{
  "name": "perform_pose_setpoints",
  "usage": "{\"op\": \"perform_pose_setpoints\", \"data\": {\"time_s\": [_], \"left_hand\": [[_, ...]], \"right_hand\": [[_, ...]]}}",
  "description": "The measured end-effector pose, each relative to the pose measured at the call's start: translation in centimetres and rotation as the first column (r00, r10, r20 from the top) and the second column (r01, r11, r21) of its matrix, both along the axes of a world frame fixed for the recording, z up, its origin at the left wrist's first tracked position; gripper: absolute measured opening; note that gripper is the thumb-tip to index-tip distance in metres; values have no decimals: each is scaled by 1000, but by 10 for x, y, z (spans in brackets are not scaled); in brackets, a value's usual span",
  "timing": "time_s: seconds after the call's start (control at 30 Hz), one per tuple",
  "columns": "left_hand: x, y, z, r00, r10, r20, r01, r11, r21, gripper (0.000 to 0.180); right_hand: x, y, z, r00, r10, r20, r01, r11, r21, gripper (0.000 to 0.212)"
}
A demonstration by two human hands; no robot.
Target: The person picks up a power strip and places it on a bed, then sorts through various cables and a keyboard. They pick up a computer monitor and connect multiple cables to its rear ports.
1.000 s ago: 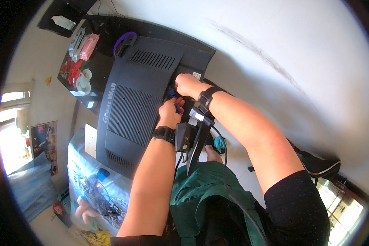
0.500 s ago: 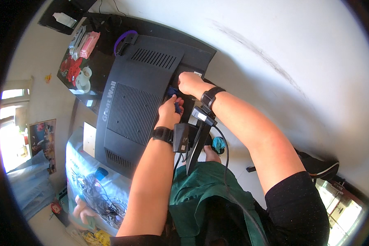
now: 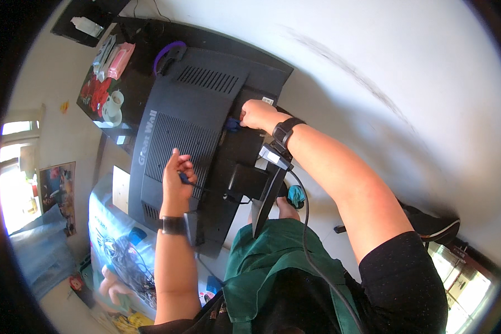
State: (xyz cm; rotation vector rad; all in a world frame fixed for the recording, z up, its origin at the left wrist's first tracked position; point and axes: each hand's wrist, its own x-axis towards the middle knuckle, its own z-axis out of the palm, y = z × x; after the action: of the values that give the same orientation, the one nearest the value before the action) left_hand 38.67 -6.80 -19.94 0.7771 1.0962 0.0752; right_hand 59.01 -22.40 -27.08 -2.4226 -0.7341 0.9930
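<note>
Black table (image 3: 139, 92), one monitor (image 3: 175, 128), two plugs (image 3: 184, 178).
Left hand (image 3: 175, 172) clasps one; right hand (image 3: 256, 114), fingertips hidden: I can't tell its grip.

The soft packs (image 3: 118, 61) lie by the left edge of the tabletop (image 3: 142, 78), the monitor (image 3: 178, 131) is to their right with the left hand (image 3: 177, 172) over its back and the right hand (image 3: 257, 115) farther right, and wires (image 3: 119, 255) lie on the cloth (image 3: 101, 214) left of the left arm (image 3: 175, 273).
</note>
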Motion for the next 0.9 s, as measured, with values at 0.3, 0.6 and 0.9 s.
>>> {"op": "perform_pose_setpoints", "data": {"time_s": [0.3,0.6,0.9], "left_hand": [[-27,15,-32,995,29,-92,69,446,892,27],[-24,-14,-19,822,-173,-543,523,-150,839,29],[-24,-16,-20,832,-148,-534,516,-145,844,26]], "right_hand": [[3,9,4,997,70,36,-69,998,-4,22],[-7,7,15,990,20,136,-26,999,38,18],[-9,3,13,989,-121,89,102,976,194,13]]}}
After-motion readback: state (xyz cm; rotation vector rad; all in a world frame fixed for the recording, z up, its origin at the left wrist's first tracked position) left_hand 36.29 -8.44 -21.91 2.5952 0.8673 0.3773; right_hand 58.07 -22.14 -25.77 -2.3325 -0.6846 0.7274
